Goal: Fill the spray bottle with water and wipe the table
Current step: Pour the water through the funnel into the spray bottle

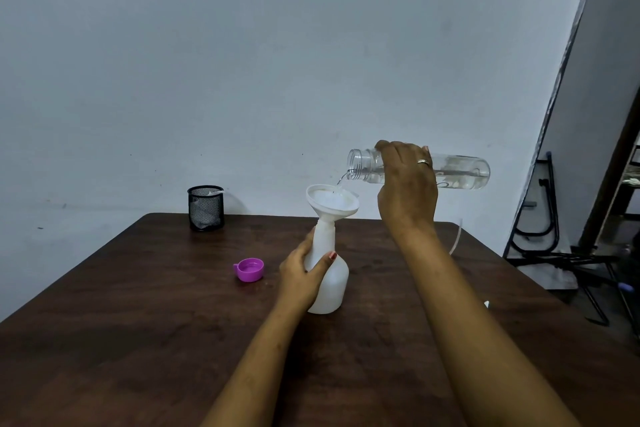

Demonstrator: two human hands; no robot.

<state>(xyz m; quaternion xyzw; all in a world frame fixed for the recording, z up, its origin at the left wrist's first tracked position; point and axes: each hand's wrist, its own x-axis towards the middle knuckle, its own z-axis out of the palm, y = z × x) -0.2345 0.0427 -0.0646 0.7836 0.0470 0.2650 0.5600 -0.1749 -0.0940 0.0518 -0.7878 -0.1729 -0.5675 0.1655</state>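
A white spray bottle (pixel 332 282) stands upright, without its spray head, near the middle of the dark wooden table (pixel 138 322). A white funnel (pixel 331 201) sits in its neck. My left hand (pixel 301 274) grips the bottle's body. My right hand (pixel 407 187) holds a clear water bottle (pixel 460 172) tipped almost level, mouth to the left above the funnel. A thin stream of water runs from its mouth into the funnel.
A purple cap (pixel 250 270) lies open side up left of the spray bottle. A black mesh cup (pixel 205 207) holding something white stands at the table's back left. A thin white tube (pixel 456 236) shows behind my right arm. Metal frames stand on the floor at right.
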